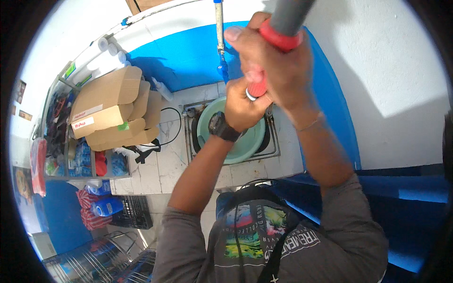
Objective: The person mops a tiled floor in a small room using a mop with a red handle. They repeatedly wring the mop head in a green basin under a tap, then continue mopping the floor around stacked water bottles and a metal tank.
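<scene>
Both my hands are raised in front of me, closed around a grey pole (292, 19) with a red collar (281, 37). The pole tilts up toward the top edge, where its end is cut off. My right hand (283, 70) wraps it just below the collar, its thumb sticking out to the left. Lower down, my left hand (243, 106) grips a red ribbed part (257, 88) with a white ring; my fingers hide how it joins the pole. A dark watch (222, 127) is on my left wrist. Beneath my hands, a pale green basin (236, 153) rests on a metal-framed stove (276, 141).
Stacked cardboard boxes (106, 101) lie on a shelf (66, 178) at the left, with white rolls (92, 59) behind. A black cable (177, 127) runs over the tiled counter (165, 177). A pipe (220, 28) with a blue valve rises behind the basin. A black crate (132, 212) stands below.
</scene>
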